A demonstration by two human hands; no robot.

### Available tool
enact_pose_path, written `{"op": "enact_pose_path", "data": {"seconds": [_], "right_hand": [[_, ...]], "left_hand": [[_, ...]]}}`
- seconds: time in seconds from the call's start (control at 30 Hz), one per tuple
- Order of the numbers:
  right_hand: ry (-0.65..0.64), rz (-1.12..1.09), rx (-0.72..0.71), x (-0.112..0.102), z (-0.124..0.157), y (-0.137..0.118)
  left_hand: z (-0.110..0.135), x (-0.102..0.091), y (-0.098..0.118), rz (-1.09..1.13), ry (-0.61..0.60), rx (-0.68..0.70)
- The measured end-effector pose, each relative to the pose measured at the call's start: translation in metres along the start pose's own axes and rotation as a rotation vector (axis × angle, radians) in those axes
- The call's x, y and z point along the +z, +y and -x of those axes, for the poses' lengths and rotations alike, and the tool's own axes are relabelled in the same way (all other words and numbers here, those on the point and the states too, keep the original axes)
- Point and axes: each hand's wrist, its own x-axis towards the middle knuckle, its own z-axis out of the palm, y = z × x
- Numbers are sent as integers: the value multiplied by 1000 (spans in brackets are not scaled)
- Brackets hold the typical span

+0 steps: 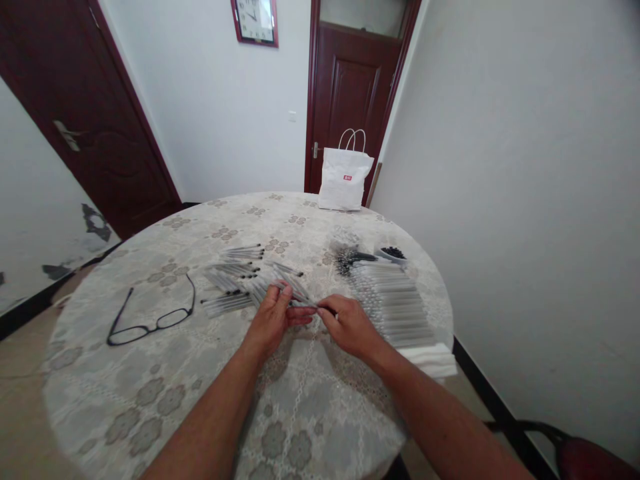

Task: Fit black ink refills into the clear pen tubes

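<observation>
My left hand [275, 312] is closed around a thin, clear pen barrel [303, 298] at the middle of the table. At the barrel's right end, the thumb and fingers of my right hand [347, 323] are pinched together; whatever is between them is hidden. Beside my left hand lie loose bundles of clear barrels with black ends [235, 275]. To the right of my right hand is a large, neat stack of clear barrels [395, 300]. Behind that stack sits a pile of small parts with dark tips [346, 261], next to a small bowl of black pieces [393, 253].
The round table [165, 393] has a patterned cloth. Eyeglasses [150, 328] lie at the left, and a folded white cloth [431, 360] at the right edge. A clear plastic bag [344, 237] lies behind the parts. A white paper bag [345, 180] stands at the far edge.
</observation>
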Motion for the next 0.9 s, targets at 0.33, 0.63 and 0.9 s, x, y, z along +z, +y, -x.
{"op": "enact_pose_path", "data": {"seconds": [0.33, 0.63, 0.9], "right_hand": [[-74, 439, 119, -87, 14, 46], [-104, 910, 450, -137, -57, 116], [-150, 925, 482, -132, -65, 134]], "left_hand": [[-7, -6, 7, 98, 131, 154], [-3, -5, 2, 25, 48, 13], [-4, -8, 0, -40, 50, 14]]}}
